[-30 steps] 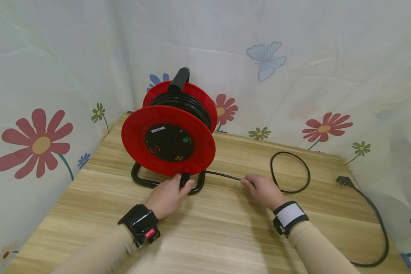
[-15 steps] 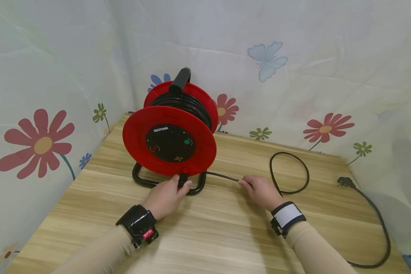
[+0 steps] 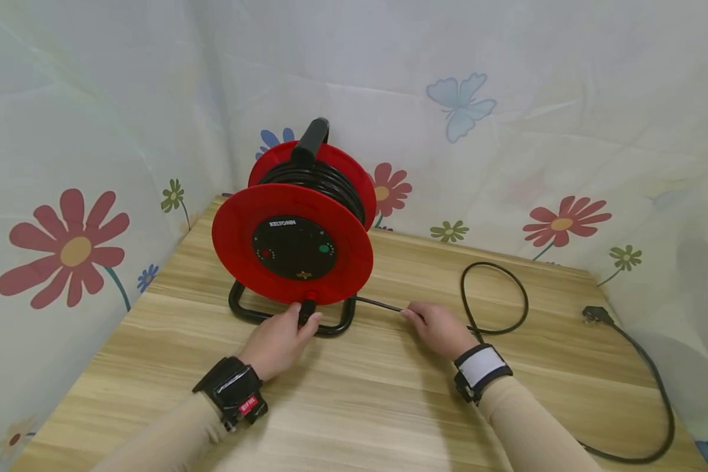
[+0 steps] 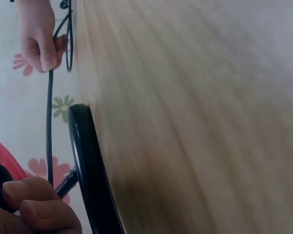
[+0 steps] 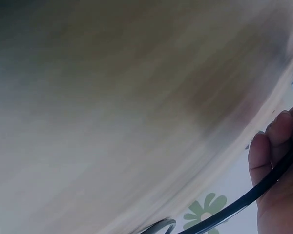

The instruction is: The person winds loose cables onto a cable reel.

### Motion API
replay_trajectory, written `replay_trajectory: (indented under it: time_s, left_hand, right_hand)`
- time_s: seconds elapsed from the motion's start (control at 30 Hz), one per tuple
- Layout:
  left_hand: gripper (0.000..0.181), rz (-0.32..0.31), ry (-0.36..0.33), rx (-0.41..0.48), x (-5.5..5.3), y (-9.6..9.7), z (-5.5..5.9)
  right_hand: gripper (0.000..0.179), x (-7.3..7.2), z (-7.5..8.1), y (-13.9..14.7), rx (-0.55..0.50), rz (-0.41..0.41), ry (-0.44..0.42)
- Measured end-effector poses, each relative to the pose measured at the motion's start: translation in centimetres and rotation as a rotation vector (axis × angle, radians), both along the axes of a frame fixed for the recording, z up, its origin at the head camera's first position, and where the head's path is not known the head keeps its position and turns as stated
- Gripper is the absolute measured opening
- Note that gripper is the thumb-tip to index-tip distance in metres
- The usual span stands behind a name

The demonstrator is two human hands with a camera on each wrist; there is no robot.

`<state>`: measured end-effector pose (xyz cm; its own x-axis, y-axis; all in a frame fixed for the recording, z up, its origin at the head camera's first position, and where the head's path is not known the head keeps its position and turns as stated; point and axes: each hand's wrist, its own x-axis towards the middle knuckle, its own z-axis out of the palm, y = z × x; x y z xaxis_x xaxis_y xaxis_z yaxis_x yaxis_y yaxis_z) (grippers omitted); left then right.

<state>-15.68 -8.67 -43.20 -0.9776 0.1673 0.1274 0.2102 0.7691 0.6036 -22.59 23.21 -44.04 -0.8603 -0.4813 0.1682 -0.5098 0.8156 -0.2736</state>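
Note:
A red cable reel with black cable wound between its discs stands on its black tube frame at the table's left half. My left hand grips the black crank knob at the bottom of the front disc; in the left wrist view, fingers curl around that knob. To the right of the reel, my right hand holds the black cable, which runs taut from hand to reel. The right wrist view has the cable passing across the palm under curled fingers.
On the wooden table, a loop of cable lies to the right of my right hand. Farther right rests the black plug, its cord curving toward the near edge. Flower-patterned sheeting hangs behind and at both sides.
The crank knob and my left hand have moved slightly left along the disc's bottom. My right hand has slid a little left toward the reel with the cable, and the cable loop has shifted left.

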Motion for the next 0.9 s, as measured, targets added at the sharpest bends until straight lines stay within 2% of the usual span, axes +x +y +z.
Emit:
replay_trajectory:
  time_s: [0.33,0.67,0.9]
  left_hand:
    - [0.043,0.009,-0.040,-0.014,0.0,-1.0,-0.1]
    - [0.041,0.016,-0.051,-0.068,0.2,-2.1,0.4]
    - [0.037,0.015,-0.074,-0.069,0.2,-2.9,0.8]
  right_hand:
    - [0.028,-0.3,0.1,-1.0,0.020,-0.002,-0.048]
    - [0.029,-0.5,0.3,-2.1,0.017,0.002,-0.086]
    - [0.028,-0.6,0.5,-2.9,0.014,0.016,-0.083]
